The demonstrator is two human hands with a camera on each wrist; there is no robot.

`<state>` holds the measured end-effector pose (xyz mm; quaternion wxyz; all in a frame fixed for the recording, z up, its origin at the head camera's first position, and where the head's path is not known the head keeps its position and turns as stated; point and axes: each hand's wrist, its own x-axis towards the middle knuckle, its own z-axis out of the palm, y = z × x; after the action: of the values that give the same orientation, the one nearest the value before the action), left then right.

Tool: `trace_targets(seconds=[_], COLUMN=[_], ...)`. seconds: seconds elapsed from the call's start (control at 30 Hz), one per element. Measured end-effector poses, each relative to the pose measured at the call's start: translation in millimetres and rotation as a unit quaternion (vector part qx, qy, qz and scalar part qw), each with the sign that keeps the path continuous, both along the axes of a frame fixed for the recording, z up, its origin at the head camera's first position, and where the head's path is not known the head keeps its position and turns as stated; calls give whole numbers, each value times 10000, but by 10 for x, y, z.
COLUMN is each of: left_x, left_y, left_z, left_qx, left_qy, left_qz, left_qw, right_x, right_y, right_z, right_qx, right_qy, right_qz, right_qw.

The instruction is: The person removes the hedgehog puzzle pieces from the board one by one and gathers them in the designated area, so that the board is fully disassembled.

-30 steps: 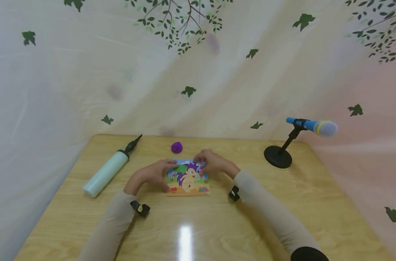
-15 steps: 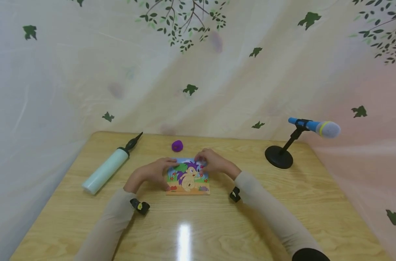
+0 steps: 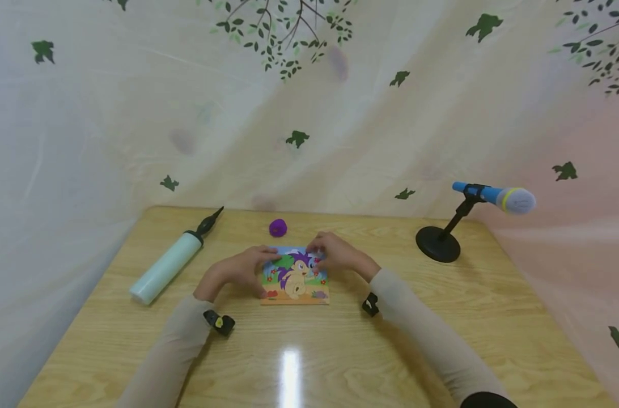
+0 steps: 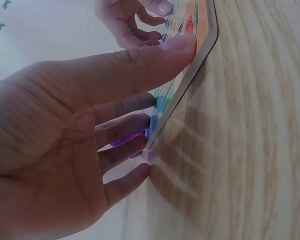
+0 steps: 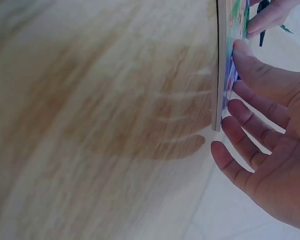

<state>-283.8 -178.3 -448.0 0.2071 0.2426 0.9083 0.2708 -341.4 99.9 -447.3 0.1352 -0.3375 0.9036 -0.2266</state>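
Observation:
A thin square picture board (image 3: 295, 288) with a purple-haired cartoon hedgehog lies flat on the wooden table. My left hand (image 3: 242, 268) spans its left side, fingertips at the upper left and thumb near the lower left corner. In the left wrist view that thumb (image 4: 179, 46) rests on the board's face by its edge, the fingers fairly straight. Over the upper right part is my right hand (image 3: 337, 253), its fingers loosely bent. The right wrist view has the right thumb (image 5: 244, 50) on the picture and the other fingers along the far edge.
Behind the board sits a small purple lump (image 3: 278, 228). A pale green hand pump (image 3: 168, 266) with a black nozzle lies to the left. At the right back, a blue toy microphone (image 3: 493, 196) stands on a black stand (image 3: 439, 243). A leaf-printed cloth (image 3: 228, 158) hangs behind the table.
Both hands keep almost the same place on the board. The head view has shifted slightly; nothing on the table has visibly moved.

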Motion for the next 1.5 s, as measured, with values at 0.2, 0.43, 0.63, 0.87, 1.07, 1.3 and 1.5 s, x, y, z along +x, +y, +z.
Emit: trace_targets(seconds=[0.2, 0.43, 0.63, 0.87, 1.07, 1.3, 1.5], left_x=[-69, -110, -101, -79, -70, -18, 29], left_y=[24, 46, 23, 10, 21, 26, 8], left_z=[29, 54, 51, 31, 29, 36, 41], left_qx=[19, 22, -18, 9, 20, 16, -13], left_qy=[144, 223, 196, 120, 39, -40, -59], left_qz=[-58, -118, -62, -42, 21, 66, 85], left_qw=[9999, 9997, 9998, 9999, 10000, 10000, 9999], right_x=[-97, -175, -187, -154, -135, -109, -76], right_y=[45, 40, 0, -33, -52, -98, -140], right_z=[59, 104, 83, 94, 102, 64, 40], right_qx=[56, 195, 193, 283, 389, 360, 192], right_qy=[-86, -21, -34, -154, -175, -331, -564], right_qz=[38, 162, 220, 238, 96, -51, -225], right_qw=[9999, 9997, 9996, 9992, 9990, 9988, 9980])
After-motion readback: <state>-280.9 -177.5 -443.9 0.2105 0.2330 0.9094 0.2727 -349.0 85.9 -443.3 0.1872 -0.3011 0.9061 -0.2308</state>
